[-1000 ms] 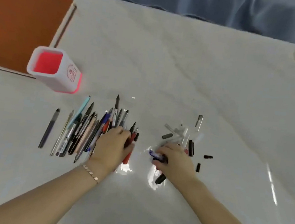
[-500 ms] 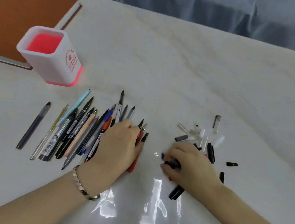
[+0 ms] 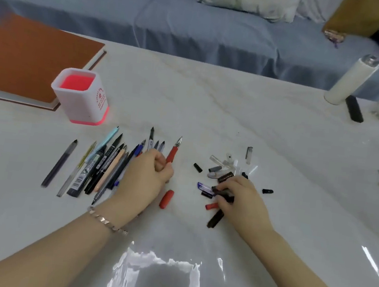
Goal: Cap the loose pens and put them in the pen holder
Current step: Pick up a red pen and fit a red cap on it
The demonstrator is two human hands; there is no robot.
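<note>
The left hand [image 3: 147, 176] grips 1 red pen [image 3: 172, 152], nib bare, beside the pen row [image 3: 108, 164]. The right hand [image 3: 243, 201] pinches a black cap [image 3: 222, 191] in the cap pile [image 3: 227, 164]. That cap likely mismatches, so it may not seat.

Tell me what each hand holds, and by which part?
The left hand grips the red pen by its barrel, behind the tip. The right hand pinches a black cap; fingers hide where.

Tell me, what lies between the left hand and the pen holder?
Head view: loose pens lie fanned out between the left hand and the pen holder.
</note>
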